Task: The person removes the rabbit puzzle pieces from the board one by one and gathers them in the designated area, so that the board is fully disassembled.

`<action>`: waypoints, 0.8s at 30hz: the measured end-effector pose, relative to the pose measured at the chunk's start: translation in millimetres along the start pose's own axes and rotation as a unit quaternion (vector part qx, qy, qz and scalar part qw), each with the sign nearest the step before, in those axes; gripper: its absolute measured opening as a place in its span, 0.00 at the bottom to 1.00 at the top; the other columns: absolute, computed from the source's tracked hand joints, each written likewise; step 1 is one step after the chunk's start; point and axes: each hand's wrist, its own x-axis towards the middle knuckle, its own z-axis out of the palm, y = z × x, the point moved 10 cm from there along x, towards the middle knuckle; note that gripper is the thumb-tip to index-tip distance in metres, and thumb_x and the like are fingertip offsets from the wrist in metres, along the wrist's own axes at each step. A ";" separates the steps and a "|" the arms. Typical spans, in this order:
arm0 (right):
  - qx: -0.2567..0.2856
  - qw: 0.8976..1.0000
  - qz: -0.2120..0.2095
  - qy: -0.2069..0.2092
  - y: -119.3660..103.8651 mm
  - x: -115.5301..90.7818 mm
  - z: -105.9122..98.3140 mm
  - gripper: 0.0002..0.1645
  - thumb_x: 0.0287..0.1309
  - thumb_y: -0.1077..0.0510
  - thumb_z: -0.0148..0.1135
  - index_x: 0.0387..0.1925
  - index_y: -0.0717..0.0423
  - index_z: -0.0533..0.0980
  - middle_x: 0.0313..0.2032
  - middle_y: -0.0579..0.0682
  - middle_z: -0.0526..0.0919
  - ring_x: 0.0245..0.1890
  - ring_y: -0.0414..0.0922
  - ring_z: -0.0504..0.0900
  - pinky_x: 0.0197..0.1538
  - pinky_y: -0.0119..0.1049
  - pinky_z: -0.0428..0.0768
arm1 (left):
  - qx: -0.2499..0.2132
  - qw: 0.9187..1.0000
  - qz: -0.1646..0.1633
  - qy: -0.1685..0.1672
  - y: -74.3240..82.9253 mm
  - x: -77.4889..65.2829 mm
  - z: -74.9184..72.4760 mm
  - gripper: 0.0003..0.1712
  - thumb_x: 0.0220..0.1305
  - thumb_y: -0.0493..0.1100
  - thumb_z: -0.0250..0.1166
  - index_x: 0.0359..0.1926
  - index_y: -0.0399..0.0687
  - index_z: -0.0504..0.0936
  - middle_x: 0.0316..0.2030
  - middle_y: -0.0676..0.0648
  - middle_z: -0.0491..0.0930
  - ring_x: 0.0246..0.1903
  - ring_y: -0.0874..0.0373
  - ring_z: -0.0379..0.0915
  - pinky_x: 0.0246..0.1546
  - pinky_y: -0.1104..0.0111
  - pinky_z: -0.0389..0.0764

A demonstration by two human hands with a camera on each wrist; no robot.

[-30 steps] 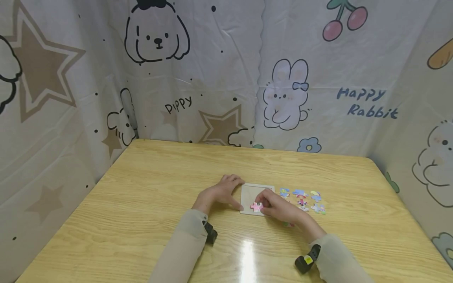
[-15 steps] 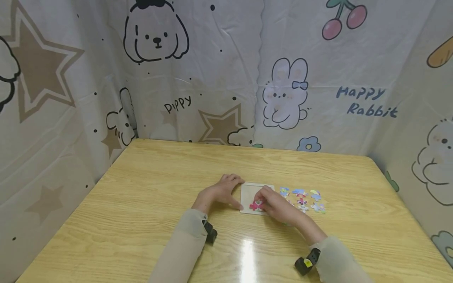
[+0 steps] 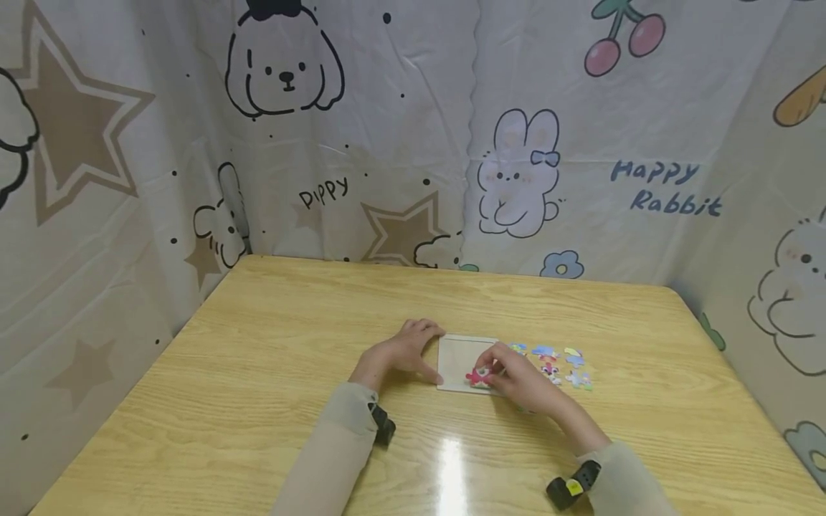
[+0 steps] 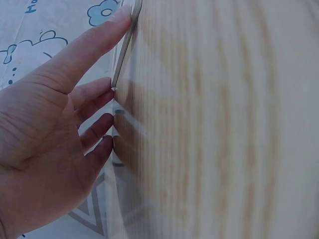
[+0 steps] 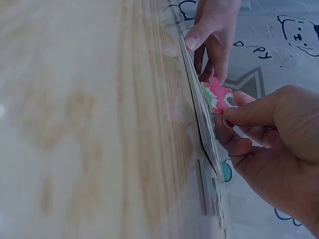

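A square, light wooden puzzle tray [image 3: 454,357] lies on the table. My left hand [image 3: 409,350] spans its left edge, fingers extended, with the thumb touching near the front corner and a fingertip near the back corner. Between thumb and fingers my right hand [image 3: 519,380] pinches a pink jigsaw piece [image 3: 477,376] with white and green on it, over the front of the tray. The right wrist view shows this piece [image 5: 218,94] tilted up at the tray's surface; the fingertips cover part of it.
Several colourful jigsaw pieces [image 3: 574,358] lie on the wooden table [image 3: 290,322] to the right of the tray, some partly hidden behind the right hand. A patterned curtain [image 3: 400,129] hangs behind the table and at both sides.
My right hand has shifted a little to the right with the pink jigsaw piece, whose angle has changed. The left hand stays at the tray's left edge.
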 end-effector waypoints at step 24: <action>-0.018 0.997 0.045 0.054 28.3 -53.5 -40.2 0.11 0.60 0.71 0.59 0.42 0.58 0.75 0.42 0.52 0.79 0.37 0.31 0.74 0.39 0.25 0.78 | -0.008 1.000 0.013 0.002 1.4 0.0 -0.4 0.53 0.49 0.55 0.77 0.73 0.49 0.60 0.73 0.46 0.57 0.73 0.47 0.47 0.75 0.50 0.56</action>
